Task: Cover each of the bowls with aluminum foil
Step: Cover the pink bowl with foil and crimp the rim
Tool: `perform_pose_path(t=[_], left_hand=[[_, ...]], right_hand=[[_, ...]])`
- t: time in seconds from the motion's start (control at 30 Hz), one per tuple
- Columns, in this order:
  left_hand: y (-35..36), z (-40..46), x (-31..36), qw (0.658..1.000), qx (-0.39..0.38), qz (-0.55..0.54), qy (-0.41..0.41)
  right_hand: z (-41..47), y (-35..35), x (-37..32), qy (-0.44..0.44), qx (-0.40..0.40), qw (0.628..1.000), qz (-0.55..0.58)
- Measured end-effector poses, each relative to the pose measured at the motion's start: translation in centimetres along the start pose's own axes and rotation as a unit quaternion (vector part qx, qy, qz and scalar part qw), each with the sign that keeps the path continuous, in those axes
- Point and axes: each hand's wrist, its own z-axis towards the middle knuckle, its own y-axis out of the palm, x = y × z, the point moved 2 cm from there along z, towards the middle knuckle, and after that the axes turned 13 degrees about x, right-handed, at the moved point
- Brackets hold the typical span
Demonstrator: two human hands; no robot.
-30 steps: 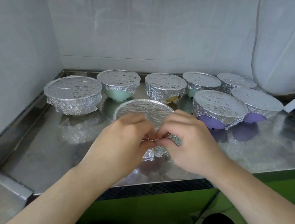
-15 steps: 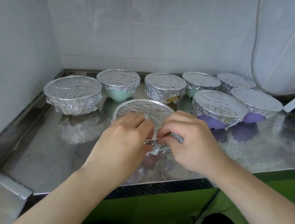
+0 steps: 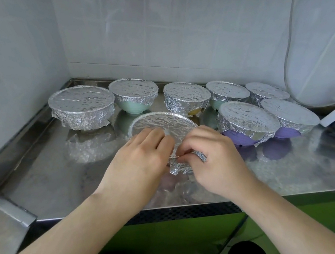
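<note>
Eight bowls stand on the steel counter (image 3: 46,172), and seven at the back are wrapped already; the near bowl (image 3: 163,125) is the one in hand, sitting at the counter's front middle with foil (image 3: 181,168) stretched across its top. Both hands work its near rim. The right hand (image 3: 216,158) has its fingers curled and pinches the loose foil skirt at the front edge. The left hand (image 3: 139,163) lies with curled fingers against the rim just beside it; whether it pinches the foil or only presses the bowl steady, I cannot tell, since its fingertips are hidden.

To do this step well, I judge the skirt should be folded down and under the rim in short sections, one hand bracing the bowl so it does not slide on the slick steel. Press gently: foil this thin tears at sharp creases, and the taut top could pucker if the edge is pulled too hard.
</note>
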Motion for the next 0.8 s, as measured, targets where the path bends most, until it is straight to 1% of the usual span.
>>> perform_pose_path(t=[0.1, 0.2, 0.4, 0.5, 0.63, 0.8], left_hand=[[-0.4, 0.3, -0.5, 0.999, -0.003, -0.044, -0.027], [-0.8, 0.8, -1.1, 0.995, -0.01, -0.095, -0.028], [-0.6, 0.7, -0.5, 0.996, 0.016, -0.088, -0.028], [-0.6, 0.6, -0.6, 0.993, 0.02, -0.114, -0.031], [-0.7, 0.6, -1.0, 0.99, 0.015, -0.132, -0.055], [-0.5, 0.7, -0.4, 0.989, 0.01, -0.142, -0.047]], right_hand=[[-0.1, -0.1, -0.1, 0.013, -0.018, 1.0, 0.018], [-0.1, -0.9, 0.2, 0.027, -0.035, 0.998, 0.043], [-0.1, -0.8, 0.4, 0.003, -0.007, 1.0, 0.018], [-0.3, -0.7, 0.3, 0.002, -0.014, 1.0, 0.026], [-0.2, -1.0, 0.7, 0.001, -0.014, 1.0, 0.023], [-0.1, -0.6, 0.3, -0.002, -0.024, 0.999, 0.02]])
